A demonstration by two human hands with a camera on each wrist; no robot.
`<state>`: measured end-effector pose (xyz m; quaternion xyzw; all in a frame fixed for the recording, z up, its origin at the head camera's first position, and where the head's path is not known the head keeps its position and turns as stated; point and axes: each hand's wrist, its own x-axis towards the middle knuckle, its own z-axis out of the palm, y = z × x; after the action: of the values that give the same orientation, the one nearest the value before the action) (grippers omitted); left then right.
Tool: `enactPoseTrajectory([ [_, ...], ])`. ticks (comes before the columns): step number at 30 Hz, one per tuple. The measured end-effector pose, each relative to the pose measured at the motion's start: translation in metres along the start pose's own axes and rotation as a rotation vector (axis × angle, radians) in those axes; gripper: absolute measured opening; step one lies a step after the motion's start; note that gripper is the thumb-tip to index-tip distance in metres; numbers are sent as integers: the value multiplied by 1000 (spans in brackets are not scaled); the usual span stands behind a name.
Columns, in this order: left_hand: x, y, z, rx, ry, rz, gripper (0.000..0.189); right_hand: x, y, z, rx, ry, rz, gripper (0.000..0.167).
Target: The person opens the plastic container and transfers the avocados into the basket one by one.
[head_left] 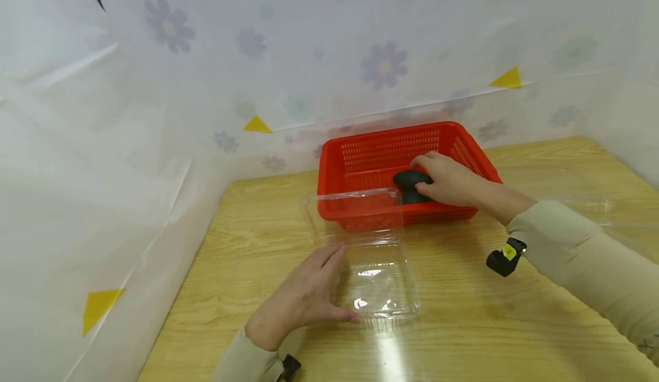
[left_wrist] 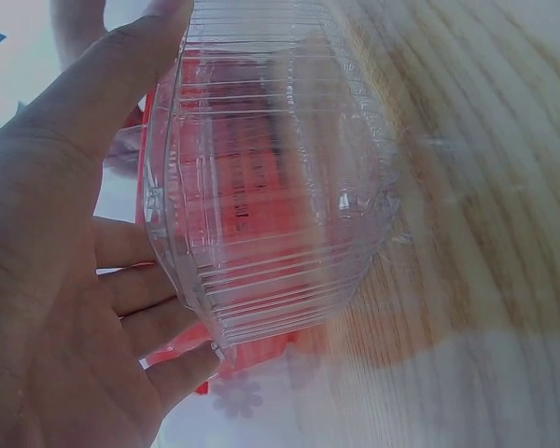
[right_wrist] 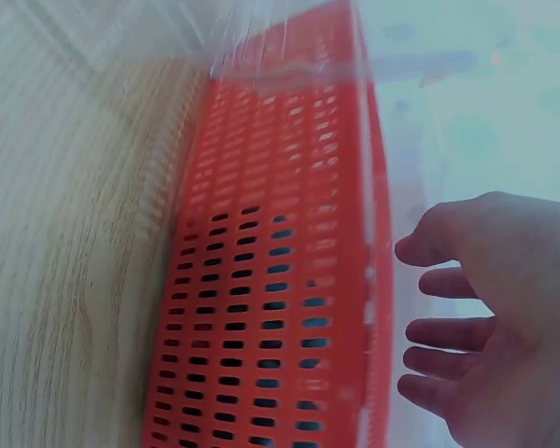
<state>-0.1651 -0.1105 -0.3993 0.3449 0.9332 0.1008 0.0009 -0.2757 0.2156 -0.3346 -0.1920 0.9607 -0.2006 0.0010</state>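
A clear plastic clamshell container (head_left: 378,282) stands on the table with its lid (head_left: 355,213) raised at the back, overlapping the basket's front. My left hand (head_left: 304,293) is spread along its left side. In the left wrist view, the thumb and fingertips (left_wrist: 182,373) touch the container's rim. Behind it, a red slotted basket (head_left: 329,167) holds dark green oval things (head_left: 411,179), one resting over another. My right hand (head_left: 448,179) reaches over them, thumb and fingers around the upper one in the head view. The right wrist view shows relaxed fingers (right_wrist: 448,333) with nothing between them, beside the rim.
More clear plastic (head_left: 592,202) lies on the wooden table (head_left: 252,227) at the right. A white flowered sheet (head_left: 309,56) with yellow triangles hangs behind the basket and along the left side.
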Motion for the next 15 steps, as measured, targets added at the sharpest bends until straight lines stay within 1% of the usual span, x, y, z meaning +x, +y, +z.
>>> enactPoseTrajectory([
  [3,0,-2,0,1,-2,-1,122,-11,-7,-5,-7,25,-28,45],
  [9,2,-6,1,-27,-21,-35,122,-33,-20,-10,-7,71,-94,42],
  [12,2,-8,2,-44,-26,-46,121,-45,-26,-10,19,106,-125,40],
  [15,3,-11,3,-44,-33,-53,120,-56,-32,-5,39,147,-149,40],
])
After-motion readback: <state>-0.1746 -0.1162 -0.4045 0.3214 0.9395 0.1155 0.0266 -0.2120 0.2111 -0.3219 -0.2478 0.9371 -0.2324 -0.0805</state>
